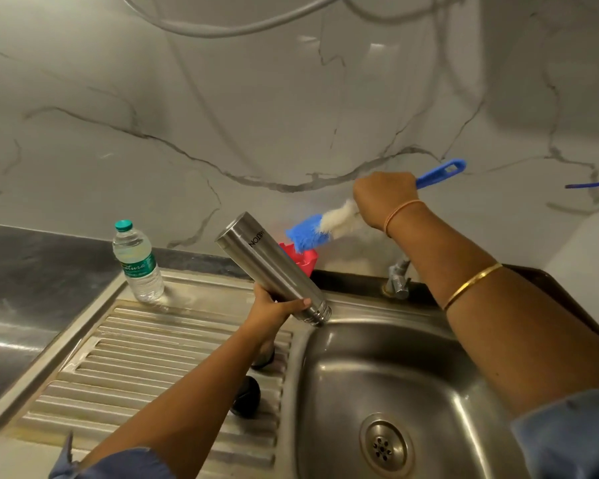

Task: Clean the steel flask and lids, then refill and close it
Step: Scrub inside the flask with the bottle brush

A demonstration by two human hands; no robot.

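My left hand [274, 311] grips the steel flask [256, 261] near its open threaded mouth, tilted with the mouth down over the edge of the sink basin [346, 382] and the base up to the left. My right hand [382, 197] holds a bottle brush [320, 228] by its blue handle, high above the tap; the blue and white bristles point down-left, close to the flask but apart from it. Two dark lids lie on the ribbed drainboard, one [246, 397] beside my left forearm and one [265, 357] partly hidden under my wrist.
A plastic water bottle [137, 262] with a teal cap stands at the back of the drainboard [125, 357]. A red container [303, 261] sits behind the flask by the marble wall. The tap [398, 276] rises at the sink's back rim, under my right forearm.
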